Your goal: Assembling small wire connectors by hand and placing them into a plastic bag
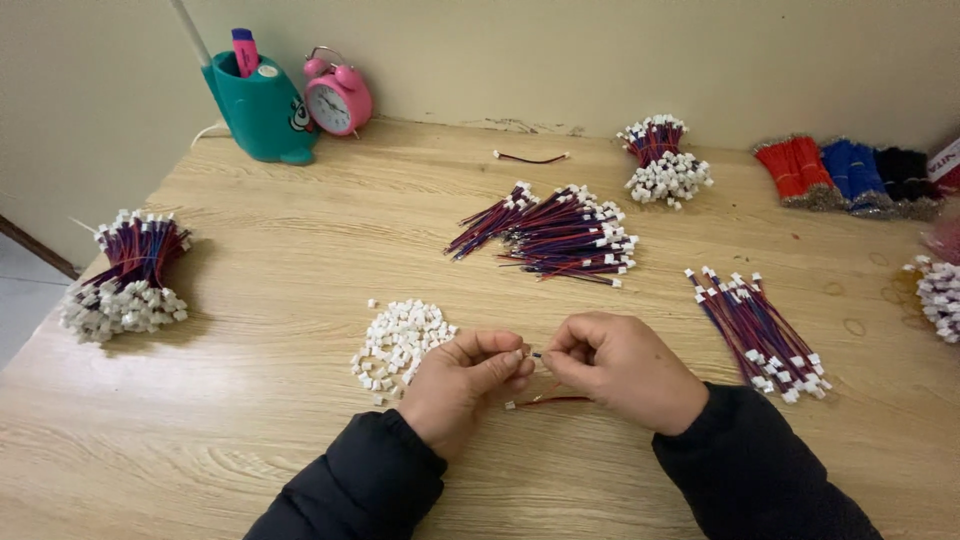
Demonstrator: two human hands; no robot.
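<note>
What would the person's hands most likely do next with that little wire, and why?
Probably push the wire end into the small white plug. The left hand pinches a white plug at its fingertips, and the right hand holds the red-and-blue wire with its tip almost touching the plug. The two are lined up but a small gap remains.

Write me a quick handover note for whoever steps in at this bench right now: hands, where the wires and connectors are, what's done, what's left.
Left hand: pinching a small white connector at its fingertips.
Right hand: pinching the end of a red and blue wire, close to that connector; the wire's other end already carries a connector.
Loose white connectors: pile just left of the hands.
Fanned wire heap: centre of the table.
Wire row: right of the hands.
Tied bundles: far left and back.
Done: many wires fitted.
Left: the held wire; the loose connectors.
</note>
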